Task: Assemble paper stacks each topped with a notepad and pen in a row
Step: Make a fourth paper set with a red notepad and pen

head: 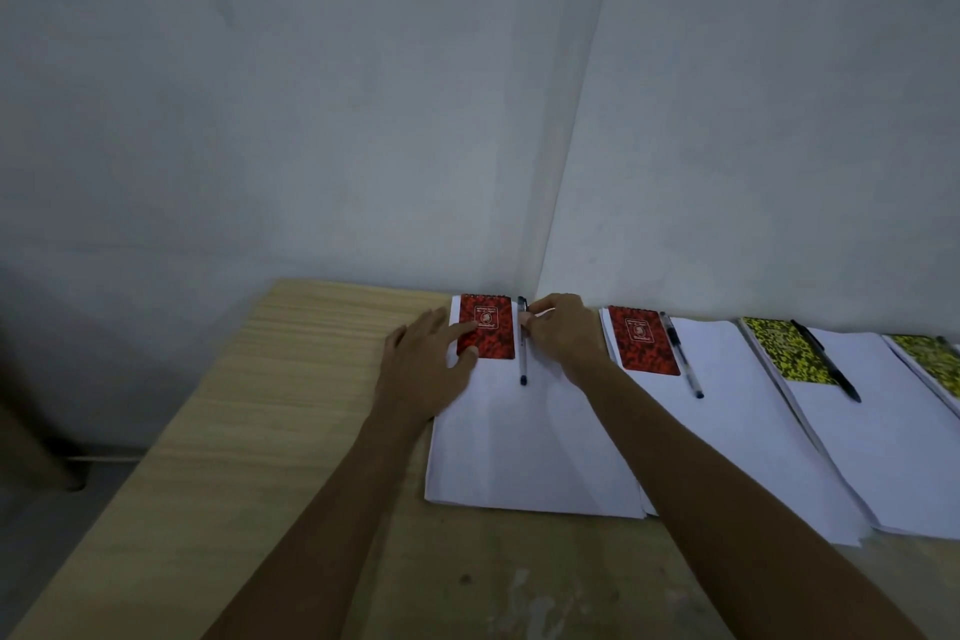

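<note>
A: Four stacks in view along the far edge of the wooden table point(218, 431), running left to right. Leftmost paper stack point(519, 457) is the one being worked.

B: What's on it?

A: Red notepad point(487, 333) at its far left corner, pen point(522, 348) lying just right of the notepad, tip pointing near. Second stack point(737, 431) already has its own red notepad point(644, 346) and pen point(681, 356). Third stack point(883, 431) has a yellow patterned notepad point(789, 351) and a dark pen point(826, 361). Fourth is cut off at the right edge; only a bit of yellow pad shows.

B: Hands?

A: Left hand point(426, 369) is flat and spread, fingers resting on the left edge of the leftmost notepad, not gripping. Right hand point(558, 333) is curled at the pen's far end, fingertips pinching or nudging the cap. Can't tell if it's a true grip or just touching.

B: Step?

A: Looks like final alignment of pen beside notepad on the leftmost stack. Judgement only.

B: Next?

A: Probably let go of the pen without rolling it, lift both hands clear, keep the pad square. If the row continues, bare table to the left has room, but no spare paper, pads or pens are visible here.
</note>
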